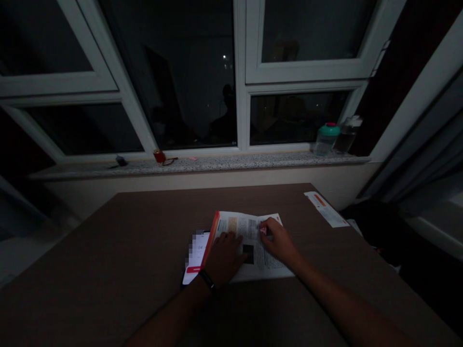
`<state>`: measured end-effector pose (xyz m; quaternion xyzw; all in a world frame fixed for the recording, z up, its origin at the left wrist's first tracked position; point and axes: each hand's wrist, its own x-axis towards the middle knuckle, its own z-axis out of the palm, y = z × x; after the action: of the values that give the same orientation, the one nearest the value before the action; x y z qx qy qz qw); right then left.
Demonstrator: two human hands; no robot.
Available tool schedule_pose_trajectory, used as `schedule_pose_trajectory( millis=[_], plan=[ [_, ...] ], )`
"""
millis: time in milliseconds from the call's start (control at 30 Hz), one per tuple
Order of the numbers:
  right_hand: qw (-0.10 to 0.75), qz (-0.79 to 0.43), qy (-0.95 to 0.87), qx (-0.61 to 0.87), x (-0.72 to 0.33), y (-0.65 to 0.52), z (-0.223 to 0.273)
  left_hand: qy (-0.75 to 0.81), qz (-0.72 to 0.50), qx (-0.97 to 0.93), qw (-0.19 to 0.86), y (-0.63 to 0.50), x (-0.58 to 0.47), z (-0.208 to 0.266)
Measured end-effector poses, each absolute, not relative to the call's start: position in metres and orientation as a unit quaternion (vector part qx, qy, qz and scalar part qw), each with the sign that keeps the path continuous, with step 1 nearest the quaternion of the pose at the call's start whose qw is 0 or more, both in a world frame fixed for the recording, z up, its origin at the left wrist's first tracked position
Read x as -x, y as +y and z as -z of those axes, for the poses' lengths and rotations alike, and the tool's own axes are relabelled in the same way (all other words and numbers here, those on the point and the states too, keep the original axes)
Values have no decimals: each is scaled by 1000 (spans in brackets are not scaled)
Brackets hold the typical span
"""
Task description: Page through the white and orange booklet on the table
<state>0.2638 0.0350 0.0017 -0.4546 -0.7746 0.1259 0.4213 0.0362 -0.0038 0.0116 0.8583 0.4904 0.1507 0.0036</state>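
A printed booklet (258,270) with a red edge lies open on the table, showing text and a dark picture. My left hand (224,253), with a dark band at the wrist, rests on the page with its fingers stretched out. Over the upper right of the page, my right hand (278,240) is closed around a small pink thing (264,231); it looks like an eraser, but most of it is hidden by the fingers. To the left, a phone (197,253) with a lit screen lies partly covered by the booklet and my left hand.
The brown table (144,241) runs up to a wall below a window. A paper sheet (327,210) lies at its right edge. On the stone sill (224,164) stand a bottle with a teal lid (327,139), a clear bottle (347,136) and a small red jar (159,155).
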Motion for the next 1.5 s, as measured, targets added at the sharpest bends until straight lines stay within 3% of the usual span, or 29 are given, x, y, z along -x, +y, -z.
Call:
schedule_pose_trajectory(
  millis=[233,667,1500],
  plan=[
    [367,-154,-774,493,-266,40,5,475,-147,-867,22,-7,-36,-16],
    [411,-235,-707,525,-268,43,9,501,-114,-858,22,-2,-34,-11],
    [451,-223,-670,546,-267,43,3,493,-110,-862,41,-1,-34,-5]
  ],
)
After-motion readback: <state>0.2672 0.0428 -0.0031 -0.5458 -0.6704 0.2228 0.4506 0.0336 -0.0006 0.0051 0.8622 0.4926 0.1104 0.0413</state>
